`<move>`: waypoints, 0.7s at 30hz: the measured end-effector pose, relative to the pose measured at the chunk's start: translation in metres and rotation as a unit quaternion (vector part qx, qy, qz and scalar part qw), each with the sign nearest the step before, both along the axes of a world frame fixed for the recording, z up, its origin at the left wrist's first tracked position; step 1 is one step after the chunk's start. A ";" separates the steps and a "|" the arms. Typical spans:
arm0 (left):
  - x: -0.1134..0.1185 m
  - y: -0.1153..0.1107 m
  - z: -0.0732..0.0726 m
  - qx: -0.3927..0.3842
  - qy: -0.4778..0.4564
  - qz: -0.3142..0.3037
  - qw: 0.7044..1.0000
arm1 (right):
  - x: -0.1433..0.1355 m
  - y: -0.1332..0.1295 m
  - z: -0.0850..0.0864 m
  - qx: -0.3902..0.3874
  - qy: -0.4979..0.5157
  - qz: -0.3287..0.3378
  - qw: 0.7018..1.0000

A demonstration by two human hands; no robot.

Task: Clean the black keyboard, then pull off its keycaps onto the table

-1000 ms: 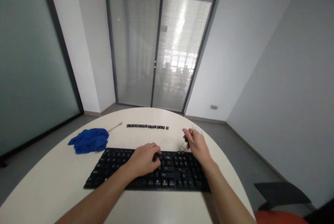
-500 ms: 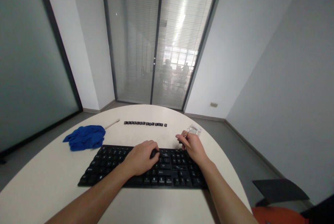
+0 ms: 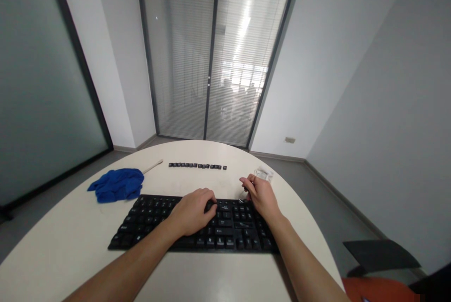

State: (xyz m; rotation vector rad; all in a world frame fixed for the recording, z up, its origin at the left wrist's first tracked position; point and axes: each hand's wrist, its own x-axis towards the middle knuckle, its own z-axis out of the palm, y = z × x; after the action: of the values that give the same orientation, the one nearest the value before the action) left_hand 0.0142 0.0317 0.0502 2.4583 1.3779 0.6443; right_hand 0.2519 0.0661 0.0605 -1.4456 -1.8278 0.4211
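A black keyboard point(image 3: 218, 230) lies across the near part of the round table. My left hand point(image 3: 193, 210) rests over its middle, thumb and fingers curled round a small dark thing at the upper edge that I cannot make out. Above the keyboard's upper right part is my right hand point(image 3: 260, 194), its fingers pinched on something small and thin, partly hidden. A row of small black keycaps point(image 3: 197, 166) lies beyond the keyboard.
A crumpled blue cloth point(image 3: 118, 185) lies on the left of the white table point(image 3: 211, 276), with a thin pale stick point(image 3: 153, 166) beside it. Clear plastic wrapping point(image 3: 265, 173) sits behind my right hand. A chair with an orange seat point(image 3: 380, 289) stands at the lower right.
My right hand has shifted slightly, and a thin shiny piece now shows under its fingers at the keyboard's upper edge. My left hand keeps its place on the keyboard.
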 end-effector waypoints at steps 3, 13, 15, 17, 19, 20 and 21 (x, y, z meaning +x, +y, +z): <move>-0.001 0.000 -0.001 -0.001 0.000 -0.002 1.000 | -0.001 0.002 -0.003 -0.014 0.026 0.005 1.000; 0.001 0.001 -0.001 -0.005 0.002 -0.002 1.000 | -0.003 0.001 -0.007 -0.051 0.055 0.031 0.997; 0.001 0.001 -0.001 -0.005 0.001 -0.003 1.000 | -0.003 -0.001 -0.003 -0.044 0.027 0.043 0.998; 0.001 0.001 0.000 -0.002 -0.001 -0.004 1.000 | -0.004 -0.004 0.000 -0.032 -0.021 0.057 0.998; 0.001 0.000 0.000 0.000 -0.002 -0.003 1.000 | -0.006 -0.006 0.003 -0.016 -0.082 0.074 0.994; 0.001 0.000 0.000 0.000 -0.001 -0.003 1.000 | -0.007 -0.007 0.004 -0.009 -0.108 0.082 0.991; 0.001 0.000 0.000 0.000 -0.001 -0.004 1.000 | -0.008 -0.008 0.005 -0.005 -0.128 0.087 0.988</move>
State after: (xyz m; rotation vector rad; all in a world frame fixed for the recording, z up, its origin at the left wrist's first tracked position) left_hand 0.0153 0.0317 0.0499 2.4606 1.3672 0.6446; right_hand 0.2437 0.0585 0.0653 -1.4035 -2.1705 0.3426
